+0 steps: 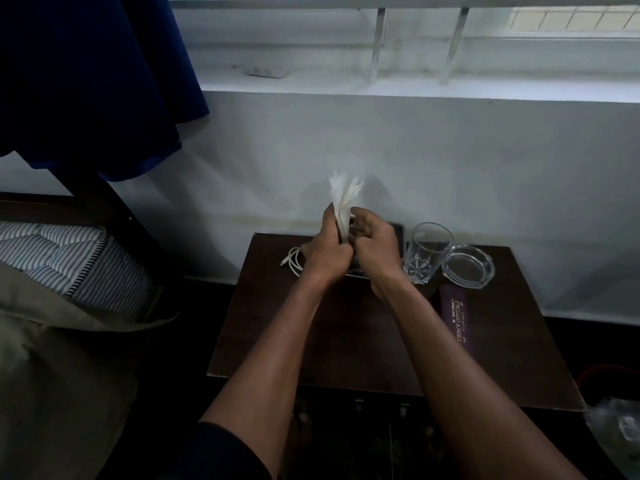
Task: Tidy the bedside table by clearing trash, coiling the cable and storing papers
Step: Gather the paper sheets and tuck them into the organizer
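Both hands meet above the back of the dark wooden bedside table (277, 327). My left hand (327, 245) and my right hand (372, 242) are closed together on a bunch of white papers (343, 194) that stands upright out of the fists. A white cable (292, 261) lies loosely looped on the table just left of my left hand. A dark flat device (398, 230) lies under the hands, mostly hidden.
A clear drinking glass (427, 252) and a glass ashtray (469, 266) stand at the table's back right. A purple spectacle case (459, 318) lies in front of them. A bed with a striped pillow (69, 258) is on the left. A bin with plastic (616, 420) sits low right.
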Demonstrator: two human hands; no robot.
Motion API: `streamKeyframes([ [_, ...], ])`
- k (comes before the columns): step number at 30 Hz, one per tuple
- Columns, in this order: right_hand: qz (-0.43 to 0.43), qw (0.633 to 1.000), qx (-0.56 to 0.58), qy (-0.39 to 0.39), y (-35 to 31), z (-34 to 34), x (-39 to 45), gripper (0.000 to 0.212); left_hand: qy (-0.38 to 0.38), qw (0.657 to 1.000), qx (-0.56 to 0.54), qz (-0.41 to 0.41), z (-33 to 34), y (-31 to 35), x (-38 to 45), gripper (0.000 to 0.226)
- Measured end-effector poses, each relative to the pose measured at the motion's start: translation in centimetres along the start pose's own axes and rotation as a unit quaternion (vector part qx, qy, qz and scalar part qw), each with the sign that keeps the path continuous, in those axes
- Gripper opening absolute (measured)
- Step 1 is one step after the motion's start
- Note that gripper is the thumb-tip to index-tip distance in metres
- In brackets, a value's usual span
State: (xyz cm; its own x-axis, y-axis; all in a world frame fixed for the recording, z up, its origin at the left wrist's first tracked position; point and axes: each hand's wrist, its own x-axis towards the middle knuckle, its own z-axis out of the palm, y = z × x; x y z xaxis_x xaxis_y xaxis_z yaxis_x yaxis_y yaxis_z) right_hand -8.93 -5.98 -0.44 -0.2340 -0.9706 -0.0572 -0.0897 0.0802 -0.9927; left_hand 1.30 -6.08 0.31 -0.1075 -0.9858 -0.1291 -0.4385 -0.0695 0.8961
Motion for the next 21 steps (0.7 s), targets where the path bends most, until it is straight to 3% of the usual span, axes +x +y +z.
streamKeyframes([
  [4, -0.011, 1.000, 0.005, -0.025, 0.0, 0.2, -0.1, 0.077, 0.038, 0.998, 0.036, 0.020, -0.2, 0.2, -0.2, 0.072],
  [9, 0.002, 0.998, 0.048, -0.036, 0.0, 0.4, -0.1, 0.079, 0.030, 0.997, 0.064, 0.040, -0.5, 0.0, -0.5, 0.078],
  [14, 0.043, 0.993, 0.089, -0.057, 0.2, 0.7, 0.2, 0.069, 0.036, 0.997, 0.071, 0.018, -0.5, -0.4, -0.3, 0.082],
  [17, -0.010, 0.999, -0.018, -0.039, 0.2, 0.7, 0.2, 0.057, 0.029, 0.999, 0.024, -0.003, -0.8, -0.7, -0.1, 0.077],
  [21, -0.097, 0.982, -0.164, -0.011, 0.0, 0.6, 0.0, 0.049, 0.054, 0.997, 0.024, 0.045, -1.1, -1.0, -0.2, 0.060],
])
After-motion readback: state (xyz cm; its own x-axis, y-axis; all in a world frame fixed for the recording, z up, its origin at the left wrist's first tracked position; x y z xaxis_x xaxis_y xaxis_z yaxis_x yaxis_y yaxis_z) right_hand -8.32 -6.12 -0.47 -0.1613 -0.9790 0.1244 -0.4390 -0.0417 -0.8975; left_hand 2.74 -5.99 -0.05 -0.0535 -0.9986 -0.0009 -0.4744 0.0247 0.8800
